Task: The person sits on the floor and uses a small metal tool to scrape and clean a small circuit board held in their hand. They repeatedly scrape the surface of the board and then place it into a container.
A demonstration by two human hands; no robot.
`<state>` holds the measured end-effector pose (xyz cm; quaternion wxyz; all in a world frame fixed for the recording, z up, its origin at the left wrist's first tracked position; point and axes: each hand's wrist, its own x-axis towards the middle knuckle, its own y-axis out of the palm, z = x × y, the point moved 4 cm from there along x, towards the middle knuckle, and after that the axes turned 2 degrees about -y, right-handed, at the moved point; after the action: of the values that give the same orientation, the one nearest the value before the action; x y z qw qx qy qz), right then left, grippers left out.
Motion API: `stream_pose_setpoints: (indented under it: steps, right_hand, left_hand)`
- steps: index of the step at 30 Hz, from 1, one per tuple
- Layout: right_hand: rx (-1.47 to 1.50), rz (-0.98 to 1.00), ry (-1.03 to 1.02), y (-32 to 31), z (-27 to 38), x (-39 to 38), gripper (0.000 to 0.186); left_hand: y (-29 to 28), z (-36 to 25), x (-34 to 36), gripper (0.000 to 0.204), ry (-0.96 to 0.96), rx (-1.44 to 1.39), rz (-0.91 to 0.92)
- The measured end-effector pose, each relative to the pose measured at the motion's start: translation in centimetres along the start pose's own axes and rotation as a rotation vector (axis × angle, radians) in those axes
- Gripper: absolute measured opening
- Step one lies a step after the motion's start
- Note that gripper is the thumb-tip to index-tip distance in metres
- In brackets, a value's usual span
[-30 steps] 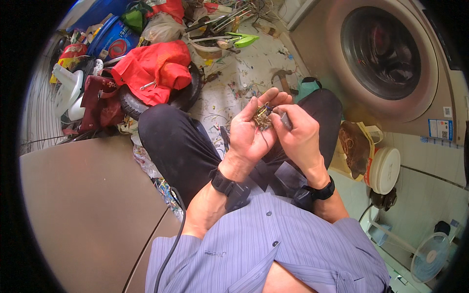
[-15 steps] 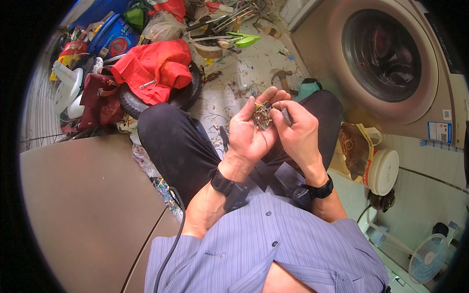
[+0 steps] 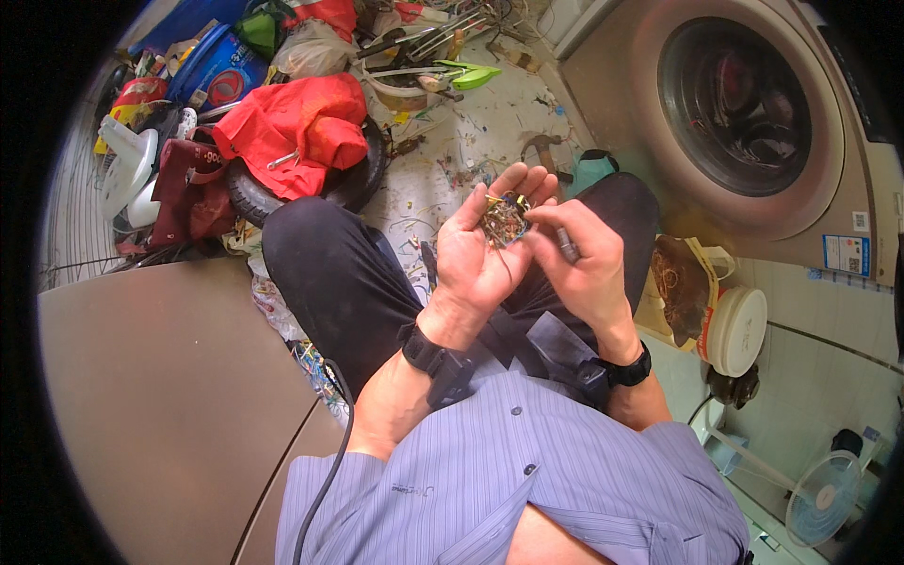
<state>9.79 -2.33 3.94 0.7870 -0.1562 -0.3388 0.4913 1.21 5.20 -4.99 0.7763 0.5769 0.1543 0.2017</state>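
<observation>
Head view, and it's all happening at the person's lap: the left hand [image 3: 474,259] lies palm up, fingers spread in a loose cup, with a mixed pile of wire and metal scraps [image 3: 504,222] sitting in it. Over comes the detail of the right hand [image 3: 591,254]: fingers curled round a small grey cylinder [image 3: 568,247], thumb and fingertips right at the pile's edge; whether they pinch a piece, I can't tell.

Progress check! One palmful is collected, all kinds together, while plenty of loose clippings [image 3: 412,226] lie strewn on the floor [image 3: 513,118], near the hammer [image 3: 544,155]. That looks like much left over, though no count is possible.

Now the print: a blue-and-white label [image 3: 845,254] on the washing machine [image 3: 612,104], with a square code sticker [image 3: 860,222] above it, too small to read. Pale characters mark the dark red bag [image 3: 193,184], graphics cover the blue bucket [image 3: 235,68], and small dark lettering sits on the striped shirt [image 3: 584,471].
</observation>
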Motion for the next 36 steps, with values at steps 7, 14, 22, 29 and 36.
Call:
stream_pose_setpoints:
  steps: [7,14,22,29,36]
  right_hand:
    - [-0.187,0.009,-0.018,1.4,0.1,0.1,0.027]
    - [-0.131,-0.002,0.021,1.7,-0.6,-0.2,0.018]
    - [-0.033,-0.016,0.129,1.7,-0.9,-0.5,0.016]
    - [-0.21,0.069,0.02,2.2,-0.8,-0.6,0.017]
    - [0.143,0.007,0.363,1.7,-1.8,-0.8,0.005]
  left_hand:
    - [-0.1,0.1,0.0,0.051,0.03,0.108,-0.058]
    - [-0.2,0.1,-0.2,0.049,0.048,0.142,-0.044]
    - [-0.5,0.1,-0.2,0.05,0.022,0.101,-0.022]
    - [-0.7,0.5,-0.2,0.048,-0.004,0.137,-0.135]
    - [-0.8,0.5,-0.2,0.048,-0.005,0.062,-0.112]
